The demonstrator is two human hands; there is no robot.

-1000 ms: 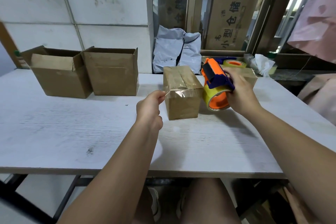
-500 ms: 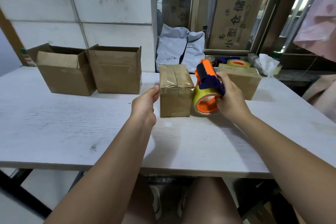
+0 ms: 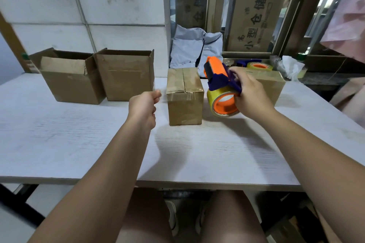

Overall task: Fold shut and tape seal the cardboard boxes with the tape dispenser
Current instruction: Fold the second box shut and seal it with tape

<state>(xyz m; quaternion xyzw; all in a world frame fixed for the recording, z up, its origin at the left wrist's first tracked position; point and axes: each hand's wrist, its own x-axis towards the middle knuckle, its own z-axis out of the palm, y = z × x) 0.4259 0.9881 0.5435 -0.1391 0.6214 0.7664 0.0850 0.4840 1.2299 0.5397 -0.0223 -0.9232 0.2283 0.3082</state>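
Note:
A small closed cardboard box [image 3: 184, 94] stands mid-table with clear tape along its top seam and across its front upper edge. My left hand [image 3: 144, 104] hovers just left of it, fingers curled into a loose fist, a small gap from the box wall. My right hand [image 3: 251, 94] grips the orange and purple tape dispenser [image 3: 222, 92], whose yellowish roll hangs close to the box's right side. Two open boxes [image 3: 73, 81] [image 3: 126, 77] stand side by side at the back left with their flaps up.
Behind my right hand stands another closed box [image 3: 273, 87]. A spare tape roll [image 3: 256, 66], crumpled tissue [image 3: 290, 67] and grey mailer bags [image 3: 195, 49] sit along the back by the window. The white table's [image 3: 59, 144] front edge is near my knees.
My left hand pressed against the box's left side, then drew back to the left. The dispenser dropped to the box's right side and stayed there.

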